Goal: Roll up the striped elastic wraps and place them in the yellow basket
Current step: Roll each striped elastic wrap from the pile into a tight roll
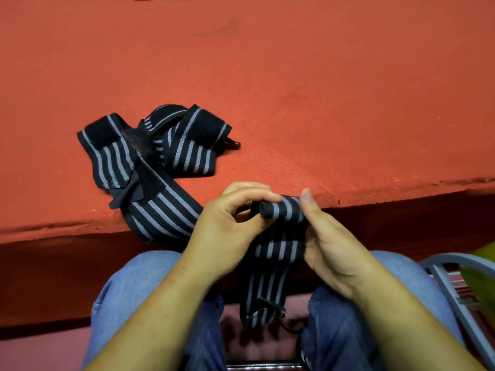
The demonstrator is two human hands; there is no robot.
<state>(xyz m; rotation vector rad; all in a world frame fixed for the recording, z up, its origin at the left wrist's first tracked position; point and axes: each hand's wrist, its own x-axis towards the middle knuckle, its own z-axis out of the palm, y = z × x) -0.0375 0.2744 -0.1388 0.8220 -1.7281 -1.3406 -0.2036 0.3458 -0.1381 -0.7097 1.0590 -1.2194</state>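
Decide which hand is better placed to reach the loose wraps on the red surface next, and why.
Left, probably. Both hands grip the roll, but the left hand sits nearer the loose wraps, lying on its side; the right hand is farther.

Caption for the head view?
Left hand and right hand roll a striped wrap; other wraps lie on the red ledge.

Your left hand and right hand hold the rolled end of one wrap between them, before the ledge. Its tail hangs down between your legs. The other wraps lie heaped on the ledge, ahead and left.
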